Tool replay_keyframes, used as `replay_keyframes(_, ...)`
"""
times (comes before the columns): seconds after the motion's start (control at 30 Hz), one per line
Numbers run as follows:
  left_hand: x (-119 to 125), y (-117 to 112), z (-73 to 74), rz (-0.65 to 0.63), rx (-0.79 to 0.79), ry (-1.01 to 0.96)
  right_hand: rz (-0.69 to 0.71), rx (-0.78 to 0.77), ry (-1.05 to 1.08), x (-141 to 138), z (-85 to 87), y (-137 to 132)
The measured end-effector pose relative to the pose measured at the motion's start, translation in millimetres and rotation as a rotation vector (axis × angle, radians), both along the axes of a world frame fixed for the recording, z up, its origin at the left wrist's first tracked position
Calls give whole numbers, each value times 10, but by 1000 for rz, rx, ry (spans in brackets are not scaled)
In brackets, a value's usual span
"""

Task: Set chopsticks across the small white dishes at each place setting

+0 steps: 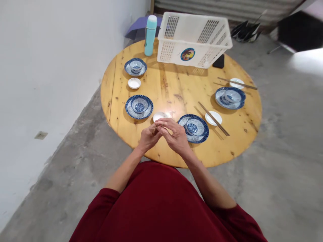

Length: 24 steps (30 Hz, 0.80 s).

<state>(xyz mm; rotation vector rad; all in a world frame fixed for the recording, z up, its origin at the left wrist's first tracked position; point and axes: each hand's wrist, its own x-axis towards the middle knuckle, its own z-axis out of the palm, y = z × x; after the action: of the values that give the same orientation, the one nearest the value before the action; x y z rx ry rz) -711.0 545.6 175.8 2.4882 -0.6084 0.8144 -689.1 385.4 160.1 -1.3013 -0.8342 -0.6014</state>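
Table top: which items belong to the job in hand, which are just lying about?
Likely the job:
- blue-rimmed plates
- bowls
- small white dishes
- chopsticks

Likely just lying about:
- turquoise flask
- black phone-like object
- white crate, though it may serve the job

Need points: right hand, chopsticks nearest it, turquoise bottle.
Right hand (pixel 176 137): head view, back of the hand.
Nearest chopsticks (pixel 213 118): head view, middle of their length.
Turquoise bottle (pixel 150 37): head view, middle of the body, below the white cap (pixel 152 18).

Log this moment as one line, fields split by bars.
left hand: fingers meeting right hand | held item: unclear | just beyond: small white dish | near right hand: blue-rimmed plate bearing bowl
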Motion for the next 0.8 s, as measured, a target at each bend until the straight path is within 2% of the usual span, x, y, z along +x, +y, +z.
replay_keyframes(0.17,-13,43,13,-33,27,75,40,-10,-20,30,-13,-57)
replay_keyframes(0.37,-1,91,15,2,-39,222,143,-25,-4,58,61,-122)
replay_keyframes(0.63,31,76,16,53,-107,289,146,-45,-30,160,72,-120)
replay_keyframes(0.8,50,72,12,35,-119,294,149,-37,-37,223,53,-106)
